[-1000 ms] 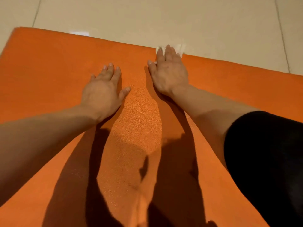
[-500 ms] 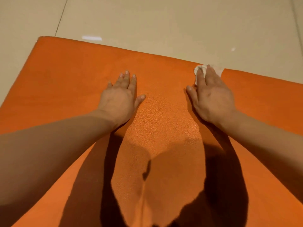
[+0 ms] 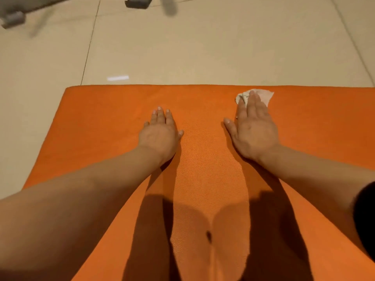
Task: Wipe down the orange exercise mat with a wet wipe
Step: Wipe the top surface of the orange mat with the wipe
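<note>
The orange exercise mat (image 3: 113, 122) lies flat on the tiled floor and fills the lower part of the view. My left hand (image 3: 159, 132) rests palm down on the mat, fingers straight. My right hand (image 3: 253, 128) lies flat to its right, and its straight fingers press a crumpled white wet wipe (image 3: 263, 95) onto the mat close to the far edge. Most of the wipe is hidden under the fingers.
Beige floor tiles (image 3: 203, 47) stretch beyond the mat's far edge and to its left. Blurred grey feet of some equipment (image 3: 138, 2) stand at the top left. A black sleeve (image 3: 365, 220) shows at the right edge.
My right hand has slid the wipe to the right along the mat's far edge. The left hand has stayed planted. The view has tilted up, showing more floor.
</note>
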A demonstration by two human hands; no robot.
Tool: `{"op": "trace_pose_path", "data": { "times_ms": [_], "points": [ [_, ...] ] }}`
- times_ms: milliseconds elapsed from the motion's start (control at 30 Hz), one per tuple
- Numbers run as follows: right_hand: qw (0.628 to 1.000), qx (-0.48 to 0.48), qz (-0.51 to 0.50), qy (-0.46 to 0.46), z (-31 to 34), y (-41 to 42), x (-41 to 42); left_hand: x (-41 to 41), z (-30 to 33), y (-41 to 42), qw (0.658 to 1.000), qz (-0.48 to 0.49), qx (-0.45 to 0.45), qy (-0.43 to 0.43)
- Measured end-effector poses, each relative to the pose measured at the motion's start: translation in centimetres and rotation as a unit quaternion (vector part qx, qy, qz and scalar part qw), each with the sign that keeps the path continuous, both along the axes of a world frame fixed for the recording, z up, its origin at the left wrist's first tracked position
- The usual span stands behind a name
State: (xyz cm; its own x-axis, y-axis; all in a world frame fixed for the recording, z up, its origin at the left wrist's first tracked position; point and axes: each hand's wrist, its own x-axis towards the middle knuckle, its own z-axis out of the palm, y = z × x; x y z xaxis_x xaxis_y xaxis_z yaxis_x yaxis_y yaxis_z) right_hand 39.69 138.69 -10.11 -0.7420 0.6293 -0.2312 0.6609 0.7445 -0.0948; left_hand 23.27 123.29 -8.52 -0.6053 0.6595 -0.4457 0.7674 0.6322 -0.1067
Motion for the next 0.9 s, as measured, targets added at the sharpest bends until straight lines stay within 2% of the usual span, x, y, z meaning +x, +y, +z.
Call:
{"op": "trace_pose_path", "data": {
  "times_ms": [67, 133, 267, 367, 433, 500, 633, 700, 733, 833, 900],
  "points": [
    [0.999, -0.029, 0.003, 0.014, -0.1, -2.1, -2.6, 0.7, 0.4, 0.5, 1.000, -0.001, 0.005, 0.016],
    [0.996, -0.049, 0.068, 0.025, 0.0, -3.4, -4.6, 1.9, 0.6, 0.8, 0.998, -0.039, 0.039, 0.023],
    [0.989, -0.045, 0.137, 0.029, 0.4, -1.7, -2.1, 4.6, 0.2, 0.2, 0.993, -0.053, 0.097, -0.032],
    [0.997, -0.010, 0.070, 0.041, 0.0, -0.6, 1.5, 4.6, -0.1, -0.9, 0.993, -0.044, 0.099, -0.042],
    [0.998, -0.013, -0.011, 0.060, -0.4, -2.3, 1.7, 4.8, -0.1, -1.5, 0.994, -0.034, 0.098, -0.044],
    [0.996, -0.033, -0.037, 0.075, -0.5, -5.5, 0.5, 5.8, 0.0, -1.7, 0.993, -0.020, 0.104, -0.051],
    [0.989, -0.054, 0.117, 0.070, -0.1, -8.2, -0.2, 7.1, 0.3, -2.2, 0.993, -0.014, 0.105, -0.058],
    [0.987, -0.046, 0.138, 0.063, 0.2, -6.1, 0.7, 7.0, 0.3, -2.5, 0.993, -0.029, 0.101, -0.057],
    [0.991, -0.039, 0.117, 0.053, 0.1, -5.2, 1.3, 7.1, 0.3, -3.0, 0.993, -0.031, 0.098, -0.054],
    [0.999, -0.017, -0.030, 0.032, -0.4, -4.2, 2.1, 7.6, 0.6, -4.2, 0.994, -0.034, 0.083, -0.056],
    [0.998, -0.028, -0.052, 0.029, -0.3, -6.0, 1.2, 8.0, 0.8, -4.5, 0.995, -0.034, 0.079, -0.056]
  ]
}}
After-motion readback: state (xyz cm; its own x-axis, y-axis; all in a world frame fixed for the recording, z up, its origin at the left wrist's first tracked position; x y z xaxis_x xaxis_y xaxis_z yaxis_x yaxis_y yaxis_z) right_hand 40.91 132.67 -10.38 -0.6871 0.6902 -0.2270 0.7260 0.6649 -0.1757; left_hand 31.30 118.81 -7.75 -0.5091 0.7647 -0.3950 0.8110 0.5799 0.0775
